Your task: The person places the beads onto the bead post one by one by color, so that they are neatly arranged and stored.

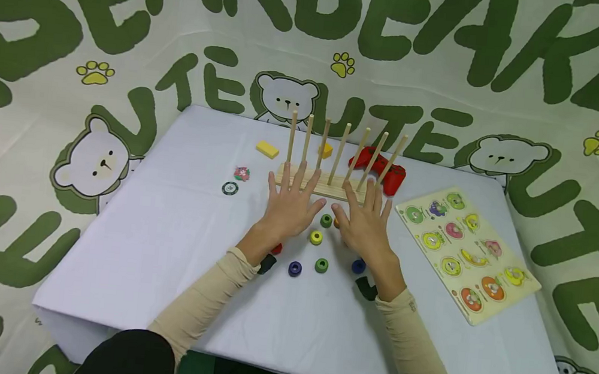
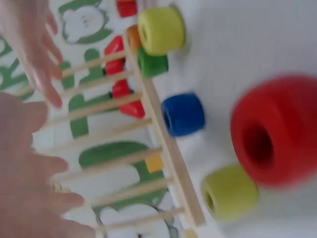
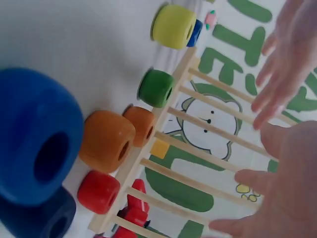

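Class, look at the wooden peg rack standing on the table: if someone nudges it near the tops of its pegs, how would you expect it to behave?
The wooden peg rack probably tips rather than slides: its seven pegs rise tall above a narrow, flat base. With no rings on the pegs it looks light, so it likely shifts easily. The thin pegs seem stiff, though perhaps breakable.

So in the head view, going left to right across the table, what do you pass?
Green-rimmed disc → yellow block → left hand → right hand → red game controller → fruit peg puzzle board.
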A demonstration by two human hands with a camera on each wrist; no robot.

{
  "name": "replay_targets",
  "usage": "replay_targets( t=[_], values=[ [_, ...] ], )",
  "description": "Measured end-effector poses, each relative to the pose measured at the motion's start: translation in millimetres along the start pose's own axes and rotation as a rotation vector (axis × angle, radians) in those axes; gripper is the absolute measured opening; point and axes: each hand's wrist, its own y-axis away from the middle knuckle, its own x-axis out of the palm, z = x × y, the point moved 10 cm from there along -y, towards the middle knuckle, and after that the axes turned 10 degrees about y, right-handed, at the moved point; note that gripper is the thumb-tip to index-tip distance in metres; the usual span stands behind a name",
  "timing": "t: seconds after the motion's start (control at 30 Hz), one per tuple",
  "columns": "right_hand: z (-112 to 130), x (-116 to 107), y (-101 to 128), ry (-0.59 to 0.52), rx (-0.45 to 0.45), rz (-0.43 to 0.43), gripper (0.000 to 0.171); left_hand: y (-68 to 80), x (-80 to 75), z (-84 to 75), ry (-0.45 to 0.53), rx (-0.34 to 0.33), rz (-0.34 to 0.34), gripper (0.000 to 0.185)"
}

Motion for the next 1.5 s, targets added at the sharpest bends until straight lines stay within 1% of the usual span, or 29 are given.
replay_targets(
  t=[0.07, 0.13, 0.17, 0.23, 0.3, 0.37, 0.43, 0.5, 0.57, 0.7, 0.8, 0.87, 0.9, 0.97, 1.07, 1.13, 1.17, 1.23, 1.3, 1.4, 1.5],
  values=[
    [5, -5, 3, -0.023, -0.048, -0.022, 0.064, -2.5, -14.3, 13.7, 0.112, 0.000, -0.065, 0.067],
    [14, -7, 7, -0.046, -0.116, -0.021, 0.054, -6.4, -29.0, 33.7, 0.234, -0.016, -0.134, 0.063],
    [19, -6, 9, -0.045, -0.150, -0.003, 0.048, -9.3, -34.6, 44.5, 0.281, -0.025, -0.157, 0.061],
    [30, 2, 13, -0.024, -0.205, 0.057, 0.040, -17.7, -39.6, 65.9, 0.368, -0.047, -0.166, 0.059],
    [39, 14, 15, 0.019, -0.238, 0.124, 0.039, -28.7, -37.1, 84.0, 0.427, -0.058, -0.128, 0.062],
    [47, 27, 15, 0.068, -0.246, 0.181, 0.042, -39.1, -29.6, 95.9, 0.465, -0.054, -0.054, 0.069],
    [53, 37, 14, 0.104, -0.244, 0.213, 0.046, -47.4, -20.5, 105.7, 0.483, -0.053, 0.024, 0.077],
    [58, 43, 12, 0.126, -0.248, 0.222, 0.043, -52.4, -12.9, 114.9, 0.484, -0.066, 0.083, 0.084],
    [62, 47, 11, 0.140, -0.258, 0.216, 0.039, -55.9, -8.3, 124.3, 0.493, -0.088, 0.109, 0.088],
    [64, 48, 9, 0.122, -0.274, 0.209, 0.030, -60.4, -5.3, 138.9, 0.529, -0.116, 0.109, 0.090],
    [61, 34, 7, 0.055, -0.290, 0.203, 0.028, -63.8, -1.8, 142.9, 0.551, -0.112, 0.113, 0.091],
    [59, 15, 0, -0.007, -0.297, 0.180, 0.028, -66.3, 2.3, 142.0, 0.553, -0.107, 0.124, 0.091],
    [58, 1, -4, -0.038, -0.300, 0.153, 0.028, -67.3, 4.6, 141.0, 0.551, -0.104, 0.129, 0.090],
    [62, -31, -18, -0.077, -0.317, 0.079, 0.030, -67.6, 5.4, 139.2, 0.544, -0.098, 0.131, 0.088],
    [75, -82, -42, -0.126, -0.341, -0.070, 0.031, -67.3, 5.0, 137.6, 0.526, -0.090, 0.124, 0.085],
    [86, -108, -60, -0.137, -0.348, -0.163, 0.033, -66.5, 3.8, 138.0, 0.526, -0.094, 0.118, 0.085],
    [91, -117, -69, -0.151, -0.346, -0.192, 0.033, -66.5, 2.9, 138.3, 0.524, -0.093, 0.116, 0.085],
    [102, -129, -86, -0.154, -0.337, -0.247, 0.035, -66.1, 1.5, 138.4, 0.524, -0.094, 0.113, 0.084],
    [111, -133, -100, -0.162, -0.326, -0.268, 0.036, -65.5, 1.0, 138.7, 0.527, -0.096, 0.111, 0.083],
    [120, -130, -115, -0.166, -0.311, -0.263, 0.038, -65.2, 1.4, 140.7, 0.515, -0.094, 0.109, 0.083],
    [123, -126, -123, -0.167, -0.288, -0.256, 0.037, -65.1, 2.9, 142.2, 0.505, -0.097, 0.107, 0.082]
  ],
)
